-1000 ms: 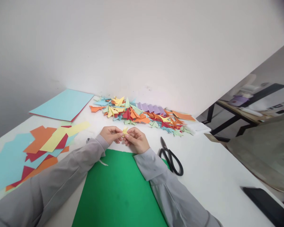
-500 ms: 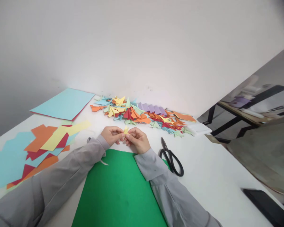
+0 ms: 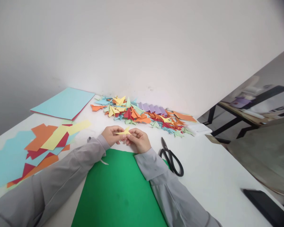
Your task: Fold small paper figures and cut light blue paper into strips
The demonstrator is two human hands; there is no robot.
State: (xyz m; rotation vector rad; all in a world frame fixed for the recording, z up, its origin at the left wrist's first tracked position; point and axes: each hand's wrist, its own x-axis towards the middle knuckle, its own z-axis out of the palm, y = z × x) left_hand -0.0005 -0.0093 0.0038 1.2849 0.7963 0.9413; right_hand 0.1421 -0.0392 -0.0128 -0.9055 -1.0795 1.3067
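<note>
Between my two hands, just beyond the far edge of a green sheet (image 3: 123,189), is a small folded piece of yellow paper (image 3: 126,131) with pointed ends. My left hand (image 3: 112,135) pinches its left side, and my right hand (image 3: 140,139) pinches its right side between thumb and fingers. The fingers cover part of the folds. Behind the hands lies a heap of small folded paper planes (image 3: 132,114) in several colours. Black-handled scissors (image 3: 171,157) rest to the right of my right hand, points away from me.
Loose cut paper pieces (image 3: 41,137) are spread at the left. A light blue sheet stack (image 3: 63,103) lies by the wall. Purple pleated paper (image 3: 153,108) sits within the heap, and a white pad (image 3: 198,129) at its right end. A black flat object (image 3: 266,205) lies near the right edge.
The folded yellow paper now shows a long pointed wing spread toward the left, where before only a small upright bit was visible. Both hands have stayed nearly in place.
</note>
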